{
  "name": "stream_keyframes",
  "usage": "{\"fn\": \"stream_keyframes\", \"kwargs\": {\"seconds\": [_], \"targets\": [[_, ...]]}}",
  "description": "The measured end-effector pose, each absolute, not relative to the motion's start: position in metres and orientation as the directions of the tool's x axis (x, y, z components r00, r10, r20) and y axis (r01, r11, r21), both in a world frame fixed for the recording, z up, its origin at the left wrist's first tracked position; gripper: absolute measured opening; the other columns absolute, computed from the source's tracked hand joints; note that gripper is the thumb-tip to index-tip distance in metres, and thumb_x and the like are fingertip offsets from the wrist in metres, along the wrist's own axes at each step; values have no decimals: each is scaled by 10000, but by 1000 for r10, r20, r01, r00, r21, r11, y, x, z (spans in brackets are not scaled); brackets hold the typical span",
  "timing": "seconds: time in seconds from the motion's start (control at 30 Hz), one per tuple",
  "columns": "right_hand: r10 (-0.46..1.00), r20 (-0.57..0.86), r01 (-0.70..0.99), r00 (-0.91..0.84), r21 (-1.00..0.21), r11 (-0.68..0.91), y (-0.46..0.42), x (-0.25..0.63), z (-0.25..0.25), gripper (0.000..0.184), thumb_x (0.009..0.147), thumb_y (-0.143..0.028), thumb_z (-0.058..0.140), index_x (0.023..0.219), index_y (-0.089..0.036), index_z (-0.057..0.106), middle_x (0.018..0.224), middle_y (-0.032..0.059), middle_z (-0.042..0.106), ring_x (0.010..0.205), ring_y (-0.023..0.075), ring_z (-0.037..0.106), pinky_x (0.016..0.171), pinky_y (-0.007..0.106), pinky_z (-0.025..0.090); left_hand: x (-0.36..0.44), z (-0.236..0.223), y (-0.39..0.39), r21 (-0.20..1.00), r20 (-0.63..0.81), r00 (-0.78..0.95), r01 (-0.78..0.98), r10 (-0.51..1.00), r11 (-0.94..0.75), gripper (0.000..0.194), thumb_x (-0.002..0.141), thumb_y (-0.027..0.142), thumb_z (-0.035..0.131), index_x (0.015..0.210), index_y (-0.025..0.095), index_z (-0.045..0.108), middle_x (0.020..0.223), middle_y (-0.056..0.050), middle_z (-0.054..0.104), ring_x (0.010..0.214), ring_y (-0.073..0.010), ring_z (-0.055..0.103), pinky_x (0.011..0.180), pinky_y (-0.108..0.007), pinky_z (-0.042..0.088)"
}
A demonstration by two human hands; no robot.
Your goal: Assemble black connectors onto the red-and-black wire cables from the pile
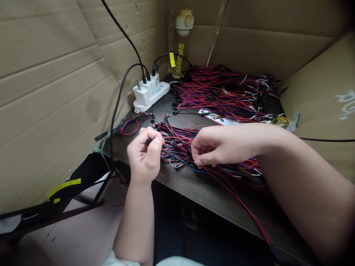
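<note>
Pretty sure this is a small workshop, some kind of wiring spot. The desk (191,186) is loaded with heaps of red, blue and black wires (219,98) with connectors (174,108) on the ends, way more than you'd see in a home. Cardboard (55,81) walls it in on the left, back and right, and there's a power strip (152,96) with several cords (124,33) plugged in.

Left hand's (144,159) hold partly hidden, right forearm (302,177) cut off.

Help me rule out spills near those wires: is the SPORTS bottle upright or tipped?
Upright: the bottle stands with its pale yellow cap at the top, and its yellow lettering runs vertically.
</note>
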State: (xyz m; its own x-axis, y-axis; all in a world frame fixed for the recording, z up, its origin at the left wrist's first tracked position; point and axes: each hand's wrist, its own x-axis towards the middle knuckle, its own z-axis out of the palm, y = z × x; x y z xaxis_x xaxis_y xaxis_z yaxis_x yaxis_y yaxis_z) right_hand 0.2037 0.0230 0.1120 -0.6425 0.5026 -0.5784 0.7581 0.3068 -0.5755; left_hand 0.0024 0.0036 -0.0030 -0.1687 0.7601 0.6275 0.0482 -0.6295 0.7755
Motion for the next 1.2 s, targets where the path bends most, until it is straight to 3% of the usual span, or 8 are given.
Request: {"fn": "stream_keyframes", "kwargs": {"seconds": [0.13,0.27,0.43,0.6,0.8,1.0,1.2], "targets": [[497,-607,761,-620,-620,192,24,203,109,137,865,-249,628,946,-163,697,806,33,747,696,175,666,596,259,483,2,-1,2,792,605,-143,5,783,-610,235,897,213,565,663,190,554,656,-2,481,660,-150,467,647,-311,368],[560,-552,747,-617,-635,197,24,203,108,261,835,-263,685,1077,-168,703,866,45,776,740,196,689,611,272,491,2,0,0,805,590,-136,25,796,-592,240,915,229,560,679,191,563,666,-2,495,671,-153,471,668,-318,379],[649,-417,659,-636,-731,176,24,205,108,287,825,-373,742,1022,-167,709,832,35,750,706,160,645,625,265,476,-2,1,-2,809,587,-66,65,807,-584,230,932,199,551,703,191,562,688,1,526,710,-154,485,706,-320,393],[629,-398,582,-668,-806,108,24,209,109,350,833,-448,771,1032,-169,701,880,45,744,773,164,648,685,277,504,-3,2,-4,808,589,-43,56,807,-587,253,951,205,550,698,194,547,690,-1,539,734,-160,487,720,-324,394],[587,-403,509,-702,-860,18,23,208,109,330,829,-412,813,1013,-161,702,851,34,716,752,132,626,675,252,493,-3,2,-3,821,570,-42,-19,821,-571,264,966,219,529,704,195,537,692,0,526,731,-161,464,724,-330,375],[716,-273,394,-642,-919,2,25,206,111,322,746,-390,882,880,-157,703,711,7,680,626,108,610,574,226,477,-5,1,-3,834,546,-20,-78,837,-546,280,965,242,518,689,191,525,692,-4,497,721,-157,468,692,-317,384],[812,-232,349,-536,-936,-37,21,192,109,408,644,-382,947,881,-165,697,700,5,700,609,120,631,567,234,506,-5,1,-3,818,574,14,-58,819,-572,283,976,268,544,703,195,532,700,-9,520,741,-162,497,703,-312,421]]}}
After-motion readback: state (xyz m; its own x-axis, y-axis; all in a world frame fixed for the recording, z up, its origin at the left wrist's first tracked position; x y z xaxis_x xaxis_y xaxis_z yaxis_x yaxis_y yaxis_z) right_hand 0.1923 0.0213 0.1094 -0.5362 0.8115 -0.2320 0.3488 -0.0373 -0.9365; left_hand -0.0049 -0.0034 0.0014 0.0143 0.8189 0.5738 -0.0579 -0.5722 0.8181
